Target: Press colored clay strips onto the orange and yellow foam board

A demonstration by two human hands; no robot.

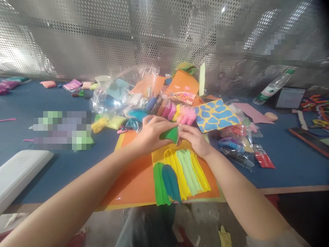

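Between my hands, above the orange sheet [133,171], is a green packet [169,135] that looks like modelling clay. My left hand [150,134] has its fingers and thumb closed round it from the left. At the packet's right end my right hand [194,139] pinches the edge with thumb and fingertips. Just below lies a yellow card [160,156] bearing strips of clay: green [159,181], teal [171,181], yellow [181,175] and pale green [190,171]. Behind my hands sit several pink clay pieces [186,115].
A card with blue patches [216,115] lies behind my right hand. Bagged clay [236,144] is on the right, beside a red packet [263,156]. A plastic bottle [273,87] leans at the back right. A white case [23,175] stands at the left edge.
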